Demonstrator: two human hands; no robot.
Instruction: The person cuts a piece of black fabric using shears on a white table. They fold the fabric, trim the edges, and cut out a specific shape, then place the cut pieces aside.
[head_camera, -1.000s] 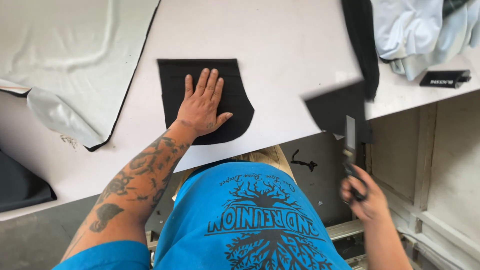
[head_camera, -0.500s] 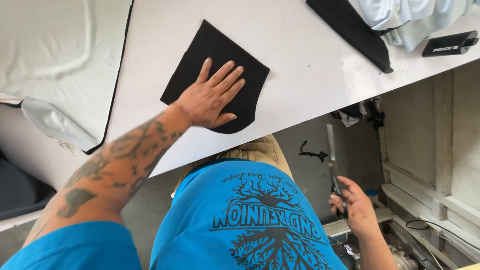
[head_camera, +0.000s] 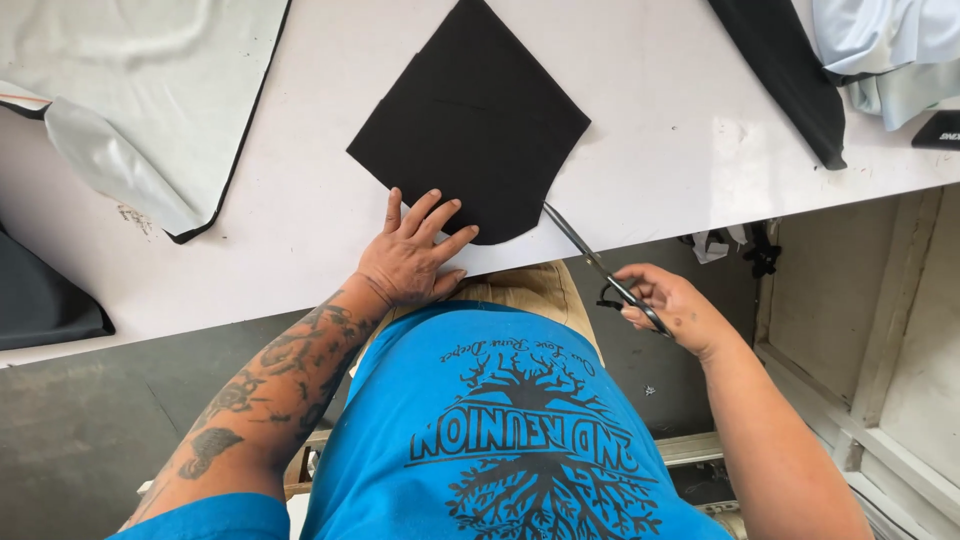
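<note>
A flat piece of black fabric with straight sides and one rounded corner (head_camera: 475, 125) lies on the white table (head_camera: 640, 140), near its front edge and straight ahead of the person. The left hand (head_camera: 412, 258) rests palm down at the fabric's near left edge, its fingers (head_camera: 432, 212) spread apart and pressing on the cloth and the table beside it. The right hand (head_camera: 668, 305) hangs off the table edge, its fingers closed through the dark handles of a pair of long metal scissors (head_camera: 598, 266). The scissors' long axis runs on a diagonal from the hand at lower right up to the left, and the blade tips point at the fabric's rounded lower right corner, touching it or just short of it; whether the blades are parted cannot be told. The piece already has a clean outline on the sides that show, and a faint line crosses its middle, so the shaping looks well along, with perhaps only trimming at that corner left. The fabric sits turned like a diamond, one corner pointing away from the person. A large sheet of pale grey material with a black edge (head_camera: 130, 90) lies at far left, a black strip (head_camera: 790, 70) and light blue-grey cloth (head_camera: 885, 50) at upper right.
</note>
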